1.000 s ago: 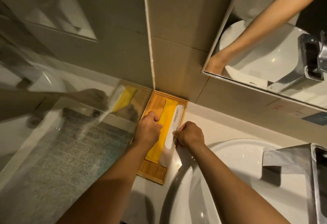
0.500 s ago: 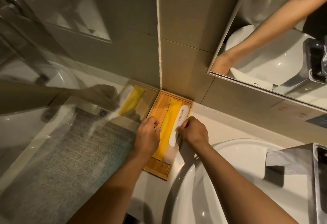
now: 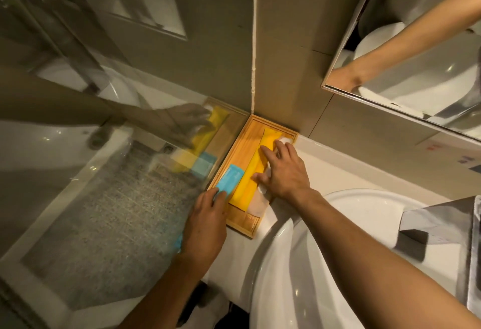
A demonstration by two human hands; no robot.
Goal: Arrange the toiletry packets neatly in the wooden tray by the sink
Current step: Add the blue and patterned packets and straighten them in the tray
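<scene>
A wooden tray (image 3: 240, 151) lies in the corner where the glass panel meets the tiled wall. A long yellow packet (image 3: 256, 172) lies lengthwise in it, with a white packet (image 3: 256, 205) along its right side, mostly hidden under my right hand. My right hand (image 3: 283, 170) rests flat, fingers spread, on the yellow and white packets. My left hand (image 3: 208, 214) pinches the near end of a light blue packet (image 3: 230, 180), which lies along the tray's left side next to the yellow one.
A white basin (image 3: 338, 237) sits right of the tray, with a grey cloth (image 3: 437, 227) at its far right. A glass shower panel (image 3: 117, 172) stands directly left of the tray. A mirror (image 3: 416, 55) hangs on the wall above.
A light blue packet has appeared in my left hand at the tray's left side. My right hand has opened flat and slid farther up over the yellow and white packets.
</scene>
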